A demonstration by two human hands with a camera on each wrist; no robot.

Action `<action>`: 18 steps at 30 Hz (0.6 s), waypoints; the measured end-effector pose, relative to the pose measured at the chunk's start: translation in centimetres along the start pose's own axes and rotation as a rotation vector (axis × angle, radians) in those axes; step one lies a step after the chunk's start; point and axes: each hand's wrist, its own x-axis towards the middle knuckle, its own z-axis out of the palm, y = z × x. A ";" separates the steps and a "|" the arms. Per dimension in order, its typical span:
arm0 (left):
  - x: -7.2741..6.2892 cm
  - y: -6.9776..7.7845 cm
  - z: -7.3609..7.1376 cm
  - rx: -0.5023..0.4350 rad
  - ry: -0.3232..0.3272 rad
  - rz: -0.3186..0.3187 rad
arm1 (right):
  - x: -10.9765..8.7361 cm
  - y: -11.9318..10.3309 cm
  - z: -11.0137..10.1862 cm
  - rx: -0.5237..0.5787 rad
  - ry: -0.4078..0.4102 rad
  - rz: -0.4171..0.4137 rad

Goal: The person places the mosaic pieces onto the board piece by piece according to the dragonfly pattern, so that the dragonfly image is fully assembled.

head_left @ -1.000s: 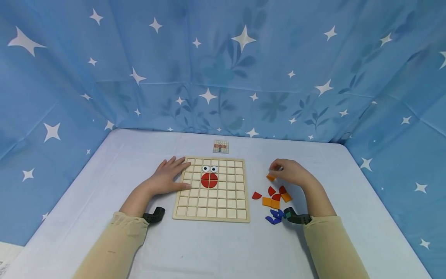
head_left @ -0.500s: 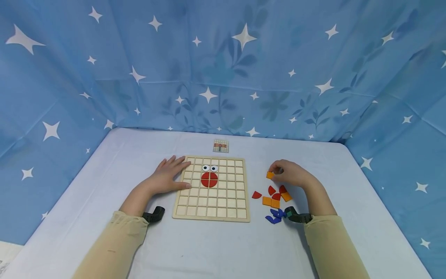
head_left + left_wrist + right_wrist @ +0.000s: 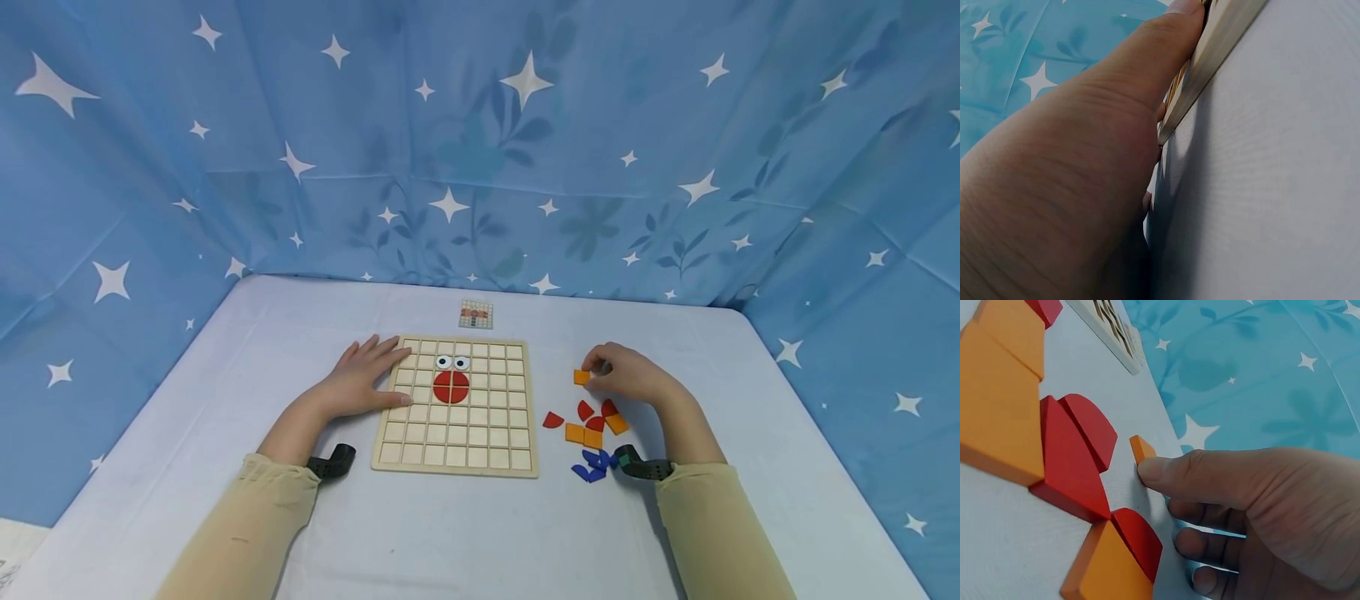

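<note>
My left hand (image 3: pixel 356 383) rests on the left edge of a wooden grid board (image 3: pixel 457 464), its fingers spread and the thumb over the rim. On the board, two googly-eye pieces (image 3: pixel 452 362) sit above a red circle (image 3: pixel 451 387) made of quarter pieces. To the right of the board, my right hand (image 3: pixel 628 371) pinches an orange square tile (image 3: pixel 581 377) between thumb and fingers. In the right wrist view the thumb lies against this tile (image 3: pixel 1140 449), close over the cloth, and the other fingers are curled behind.
Loose red quarter pieces (image 3: pixel 552 420) and orange square tiles (image 3: pixel 574 432) lie nearer than my right hand. Several blue pieces (image 3: pixel 589 473) are heaped beside the right wrist camera (image 3: pixel 633 462). A small pattern card (image 3: pixel 476 314) lies beyond the board. A starry blue curtain (image 3: pixel 480 167) backs the white-covered table.
The orange tile in my right hand has turned from tilted to showing its square face upward, and has risen slightly in view. My left hand stays in place on the board.
</note>
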 end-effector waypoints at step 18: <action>0.0 0.0 0.0 -0.003 -0.002 -0.003 | 0.4 -2.2 0.8 -0.021 0.078 -0.042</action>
